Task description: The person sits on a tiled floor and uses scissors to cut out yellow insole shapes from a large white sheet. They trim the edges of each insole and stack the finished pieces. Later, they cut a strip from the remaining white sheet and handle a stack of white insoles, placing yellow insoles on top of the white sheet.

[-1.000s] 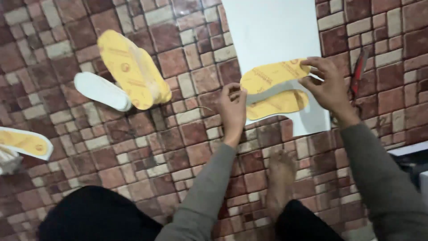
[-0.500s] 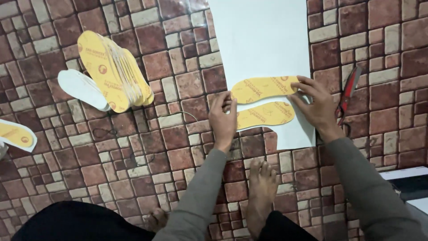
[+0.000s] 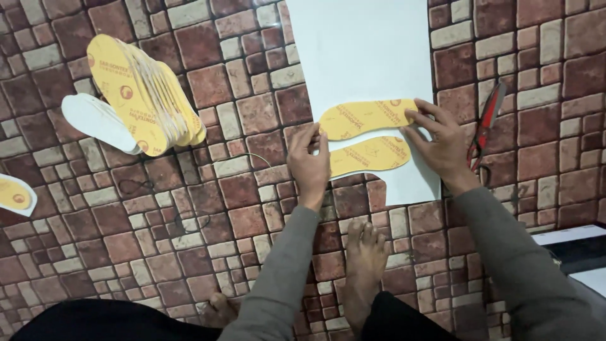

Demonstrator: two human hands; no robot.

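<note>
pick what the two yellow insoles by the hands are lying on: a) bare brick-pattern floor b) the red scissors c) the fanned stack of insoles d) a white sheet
d: both yellow insoles lie flat on the white sheet, with the left hand at their left ends and the right hand at their right ends; the scissors and the stack lie apart on the floor.

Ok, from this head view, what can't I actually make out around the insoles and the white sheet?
- White sheet: its far end runs off the top edge.
- Upper yellow insole: both tips lie under the left hand and right hand.
- Fanned insole stack: count unreadable, layers overlap.
- Scissors: handles partly behind the right wrist.
- Insole at the left edge: cut off by the frame.
</note>
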